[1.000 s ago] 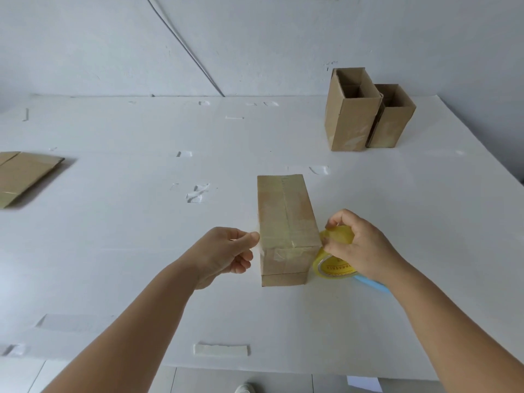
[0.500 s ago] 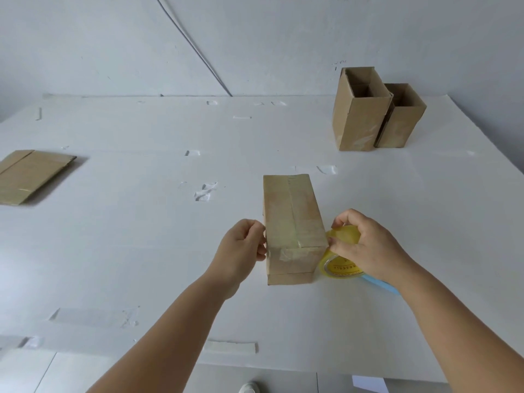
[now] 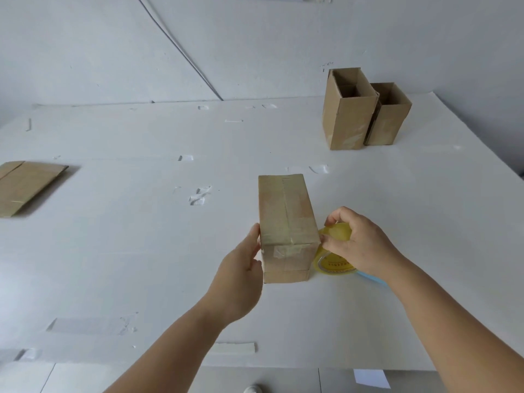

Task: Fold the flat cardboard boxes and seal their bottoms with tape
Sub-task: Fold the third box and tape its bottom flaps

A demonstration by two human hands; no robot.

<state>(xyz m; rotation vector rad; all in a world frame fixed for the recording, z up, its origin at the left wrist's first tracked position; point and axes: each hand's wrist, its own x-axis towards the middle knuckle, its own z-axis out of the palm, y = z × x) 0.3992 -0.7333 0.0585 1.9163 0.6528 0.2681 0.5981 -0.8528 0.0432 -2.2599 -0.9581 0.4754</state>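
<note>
1. Two hands are on the job at the centre of the white table (image 3: 113, 251) — and between them sits the cardboard box (image 3: 285, 219), standing with its taped bottom facing up.
2. Left hand (image 3: 241, 276) comes in from 7 o'clock, open and pressed flat against the box's left wall, thumb up at the top edge; it steadies the box rather than closing around it.
3. Right hand (image 3: 355, 243) sits at 3 o'clock of the box, fingers pinched on the yellowish tape roll (image 3: 334, 263), which stands on the table just beside the box's right wall.
4. A strip of tape runs down the seam of the upturned face and folds over onto the near side, where a crumpled end is stuck down.
5. Something thin and blue (image 3: 371, 277) pokes out beneath the right wrist; what it is, I cannot tell.
6. Up at 1 o'clock, well apart from the action, two finished boxes (image 3: 365, 114) stand upright with open tops, touching each other.
7. Over at 9 o'clock, at the table's left edge, the flat cardboard (image 3: 24, 187) lies unfolded.
8. Scraps of clear tape (image 3: 198, 195) dot the table — one cluster at 10 o'clock of the box, more toward the near edge.
</note>
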